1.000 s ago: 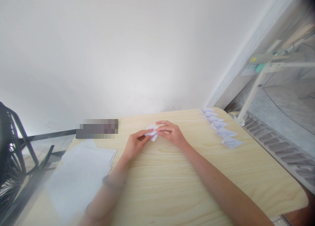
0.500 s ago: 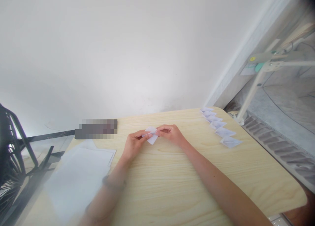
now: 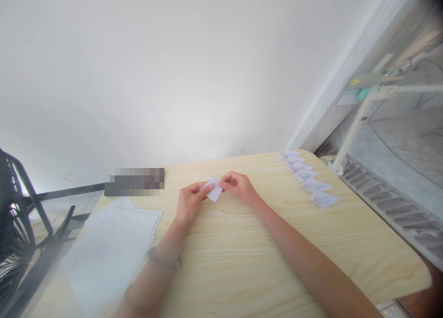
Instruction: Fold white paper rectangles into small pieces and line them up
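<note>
A small folded white paper (image 3: 214,193) is held between my two hands above the middle of the table. My left hand (image 3: 191,199) pinches its left side, thumb on top and fingers beneath. From the right, my right hand (image 3: 238,185) grips the paper's other edge between thumb and fingertips. The paper looks like a small diamond with one corner toward me; its finer folds are too small to make out. Along the table's right side lies a row of several folded white paper pieces (image 3: 324,199), pointed at their ends.
Loose white sheets (image 3: 110,244) lie at the left of the wooden table (image 3: 238,267). A blurred-out dark object (image 3: 134,183) sits at the back left edge. Beyond the table stand a black chair (image 3: 24,184) at left and a white metal frame (image 3: 356,124) at right.
The paper's upper flaps, raised and spread before, now lie flatter as a diamond. My left thumb has shifted onto its face, and my right hand has risen slightly.
</note>
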### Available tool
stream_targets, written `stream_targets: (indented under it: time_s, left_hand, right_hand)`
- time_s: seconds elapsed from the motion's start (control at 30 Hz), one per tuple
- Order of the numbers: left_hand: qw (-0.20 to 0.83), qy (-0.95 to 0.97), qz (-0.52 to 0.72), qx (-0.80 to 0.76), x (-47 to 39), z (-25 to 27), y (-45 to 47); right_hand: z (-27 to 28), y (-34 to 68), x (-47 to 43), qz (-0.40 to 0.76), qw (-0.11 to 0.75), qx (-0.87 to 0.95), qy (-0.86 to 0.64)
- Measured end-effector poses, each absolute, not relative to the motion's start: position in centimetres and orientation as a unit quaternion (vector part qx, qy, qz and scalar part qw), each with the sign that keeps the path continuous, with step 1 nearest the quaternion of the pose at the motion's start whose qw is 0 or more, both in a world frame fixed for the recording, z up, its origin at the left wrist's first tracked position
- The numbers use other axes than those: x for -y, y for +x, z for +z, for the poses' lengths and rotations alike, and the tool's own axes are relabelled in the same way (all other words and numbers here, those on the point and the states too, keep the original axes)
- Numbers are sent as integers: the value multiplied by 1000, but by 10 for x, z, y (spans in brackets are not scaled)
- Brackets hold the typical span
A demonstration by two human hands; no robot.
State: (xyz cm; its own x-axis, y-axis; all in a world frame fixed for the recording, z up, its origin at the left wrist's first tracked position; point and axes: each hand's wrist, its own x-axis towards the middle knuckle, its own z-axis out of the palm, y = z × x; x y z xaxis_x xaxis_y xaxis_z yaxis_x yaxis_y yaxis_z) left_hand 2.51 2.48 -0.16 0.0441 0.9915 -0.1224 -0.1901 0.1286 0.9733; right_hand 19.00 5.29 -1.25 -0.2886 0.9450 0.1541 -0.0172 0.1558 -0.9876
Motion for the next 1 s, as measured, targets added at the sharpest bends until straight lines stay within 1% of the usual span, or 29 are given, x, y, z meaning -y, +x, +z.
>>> stream_targets:
  time_s: [0.23,0.4,0.63,0.73,0.9,1.0]
  left_hand:
    - [589,410,517,-466,-22,5,27]
    - [576,441,484,-490,-25,3,25]
    - [508,534,449,-505,-26,2,22]
    - [512,544,438,-500,-26,2,21]
    - [564,511,442,-475,-26,0,18]
    - [574,511,441,-463,-26,2,18]
  right_hand:
    - [-14,188,-53,548,462,588,-374]
    - [-11,189,-52,548,460,592,-370]
    - [-13,190,-51,483,452,629,-409]
    - [-13,190,-51,461,447,640,-421]
    - [-10,189,-48,460,394,677,-419]
    - [-6,191,-46,429,356,722,-410]
